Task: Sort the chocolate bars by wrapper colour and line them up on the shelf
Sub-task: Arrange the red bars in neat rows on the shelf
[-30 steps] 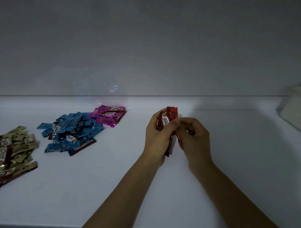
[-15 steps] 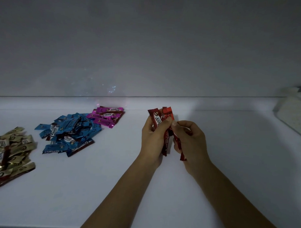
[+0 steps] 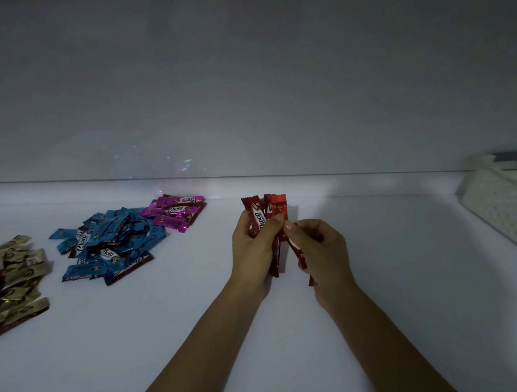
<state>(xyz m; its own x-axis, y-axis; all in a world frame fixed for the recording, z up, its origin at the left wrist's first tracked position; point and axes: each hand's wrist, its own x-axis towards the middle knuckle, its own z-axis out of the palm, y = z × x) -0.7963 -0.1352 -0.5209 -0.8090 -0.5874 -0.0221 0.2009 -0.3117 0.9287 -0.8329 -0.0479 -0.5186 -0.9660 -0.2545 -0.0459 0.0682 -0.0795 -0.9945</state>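
Observation:
My left hand [image 3: 254, 251] grips a small bunch of red chocolate bars [image 3: 273, 211] upright above the white shelf [image 3: 276, 328], their tops fanned out. My right hand [image 3: 320, 250] pinches another red bar [image 3: 300, 257] just to the right of the bunch, thumb tips almost touching. On the shelf to the left lie three sorted heaps: pink bars [image 3: 177, 212] near the back, blue bars [image 3: 109, 243] in front of them, and gold bars [image 3: 11, 275] at the left edge of view.
A white perforated basket [image 3: 497, 204] stands at the far right against the back wall. The grey back wall [image 3: 255, 93] rises right behind the shelf.
The red bars in my left hand have fanned apart at the top. My right hand has drawn one bar down and slightly right from the bunch. The heaps have not moved.

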